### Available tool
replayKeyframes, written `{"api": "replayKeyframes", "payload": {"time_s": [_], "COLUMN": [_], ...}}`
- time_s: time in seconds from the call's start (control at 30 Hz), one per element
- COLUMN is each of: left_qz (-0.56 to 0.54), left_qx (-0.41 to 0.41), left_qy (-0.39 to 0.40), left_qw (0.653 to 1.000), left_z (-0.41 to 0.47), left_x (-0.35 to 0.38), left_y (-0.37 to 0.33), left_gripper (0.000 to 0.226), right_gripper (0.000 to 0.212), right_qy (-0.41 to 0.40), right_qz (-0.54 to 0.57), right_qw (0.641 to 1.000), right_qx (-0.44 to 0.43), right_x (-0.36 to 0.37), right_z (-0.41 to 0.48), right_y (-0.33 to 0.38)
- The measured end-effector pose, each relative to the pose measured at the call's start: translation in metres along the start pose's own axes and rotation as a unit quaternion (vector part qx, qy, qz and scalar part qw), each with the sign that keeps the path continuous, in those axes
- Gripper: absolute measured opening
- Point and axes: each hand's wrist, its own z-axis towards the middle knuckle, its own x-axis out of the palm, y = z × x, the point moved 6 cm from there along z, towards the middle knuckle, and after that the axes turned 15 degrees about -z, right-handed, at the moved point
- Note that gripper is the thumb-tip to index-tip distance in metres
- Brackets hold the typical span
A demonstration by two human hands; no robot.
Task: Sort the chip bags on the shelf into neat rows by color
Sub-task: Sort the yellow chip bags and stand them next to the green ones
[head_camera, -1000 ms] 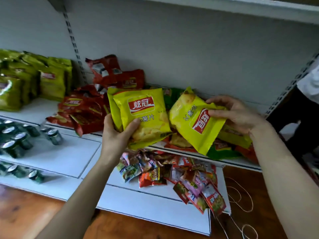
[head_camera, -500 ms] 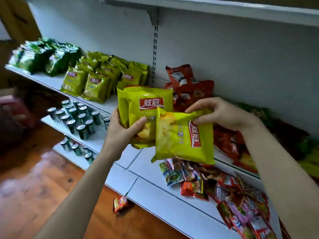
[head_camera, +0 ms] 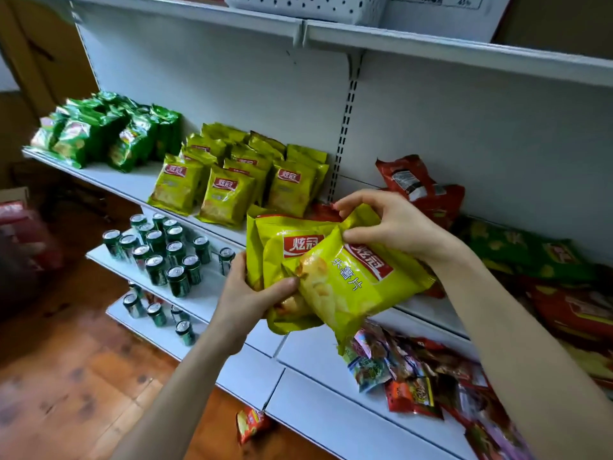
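A person's left hand (head_camera: 252,293) grips a small stack of yellow chip bags (head_camera: 282,250) in front of a white shop shelf (head_camera: 132,182), with the thumb curled across the face of the front bag and the fingers hidden behind. The right hand (head_camera: 394,227) pinches the crimped top edge of another yellow chip bag (head_camera: 355,293), which hangs tilted and overlaps the front of the stack, touching it. Both are held in the air just before the shelf's edge, to the right of the rows of yellow bags (head_camera: 229,194) standing upright on the shelf. Further left on the same shelf, green bags (head_camera: 109,137) stand in a group of their own. Behind the right hand, red bags (head_camera: 421,190) lean against the back panel. To the right, a jumble of green and red bags (head_camera: 537,257) lies flat. On a lower shelf at left, dark green cans (head_camera: 156,270) stand in rows, with more of them on the level beneath. Small bright snack packets (head_camera: 401,376) are heaped on a lower shelf at right, under the held bags. One red packet (head_camera: 252,423) lies on the wooden floor (head_camera: 66,376) at the foot of the unit. A white perforated basket (head_camera: 305,8) sits on the top shelf.
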Motion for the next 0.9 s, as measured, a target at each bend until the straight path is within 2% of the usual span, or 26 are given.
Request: {"api": "replayKeyframes", "payload": {"time_s": [0.17,0.33,0.4,0.5,0.57,0.63,0.7,0.8,0.9], "left_qz": [-0.014,0.000,0.007,0.007,0.008,0.004,-0.003,0.003,0.013], "left_qx": [0.033,0.092,0.120,0.155,0.160,0.158,0.157,0.154,0.163], "left_qy": [-0.047,-0.120,-0.170,-0.225,-0.235,-0.230,-0.222,-0.210,-0.214], "left_qw": [0.998,0.988,0.978,0.962,0.959,0.960,0.962,0.965,0.963], "left_z": [0.025,0.054,0.067,0.083,0.092,0.099,0.104,0.109,0.115], "left_x": [-0.014,-0.026,-0.038,-0.053,-0.056,-0.057,-0.061,-0.069,-0.084], "left_y": [0.000,-0.019,-0.025,-0.027,-0.025,-0.023,-0.021,-0.028,-0.036], "left_gripper": [0.061,0.071,0.075,0.079,0.071,0.060,0.062,0.073,0.064], "right_gripper": [0.044,0.047,0.046,0.058,0.050,0.052,0.053,0.053,0.048], "right_qy": [-0.083,-0.167,-0.198,-0.132,-0.100,-0.137,-0.166,-0.186,-0.277], "right_qz": [0.023,-0.011,0.038,0.179,0.269,0.285,0.279,0.261,0.234], "right_qw": [0.995,0.982,0.972,0.962,0.947,0.938,0.936,0.938,0.921], "right_qx": [0.045,0.093,0.122,0.155,0.147,0.140,0.137,0.134,0.143], "right_x": [0.006,-0.005,-0.010,0.015,0.048,0.068,0.076,0.060,0.011], "right_z": [0.031,0.060,0.062,0.063,0.065,0.072,0.084,0.106,0.131], "right_y": [-0.020,-0.027,-0.037,-0.048,-0.043,-0.040,-0.042,-0.047,-0.069]}}
